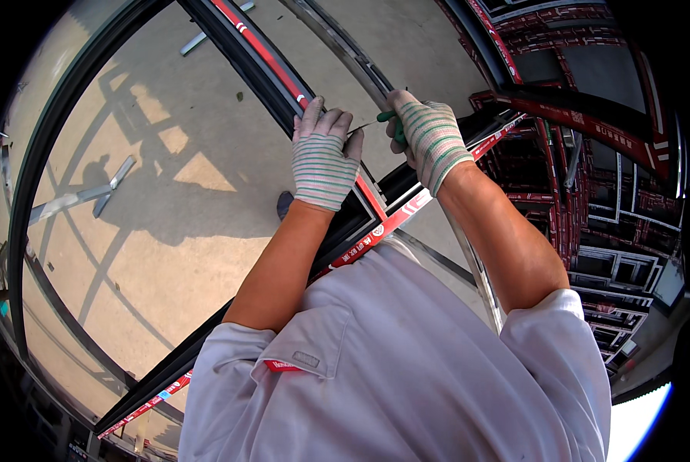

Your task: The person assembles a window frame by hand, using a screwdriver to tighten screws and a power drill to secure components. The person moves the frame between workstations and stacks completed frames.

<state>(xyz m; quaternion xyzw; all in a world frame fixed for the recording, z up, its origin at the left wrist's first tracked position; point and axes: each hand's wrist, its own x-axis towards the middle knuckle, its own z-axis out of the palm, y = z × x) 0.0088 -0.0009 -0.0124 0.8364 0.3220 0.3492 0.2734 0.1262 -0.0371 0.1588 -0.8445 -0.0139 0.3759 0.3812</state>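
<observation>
1. Left hand (323,165): striped glove, laid over the far bar of a dark frame (246,63); fingers slightly bent, thumb toward the right. Can't tell if they grip the bar.
2. Right hand (431,142): matching striped glove, just right of the left hand; fingers closed around a green-handled tool (399,132).
3. Tool: between the hands, thin shaft pointing left, tip close to the left thumb. Tip partly hidden; contact with the frame can't be told.
4. Frame: in front of the person, red strip (264,58) along the far bar. Near bar (356,248), also red-edged, crosses diagonally from near left to far right, by the shirt (406,369).
5. Pale metal bar (343,48): far side, right of the red strip, running toward the right hand.
6. Floor (214,269): sunlit on the left, with a shadow (168,204) and a metal piece with crossing arms (114,177).
7. Shoe (284,205): partly visible just left of the left forearm.
8. Right side: many stacked frames (618,269), red and silver.
</observation>
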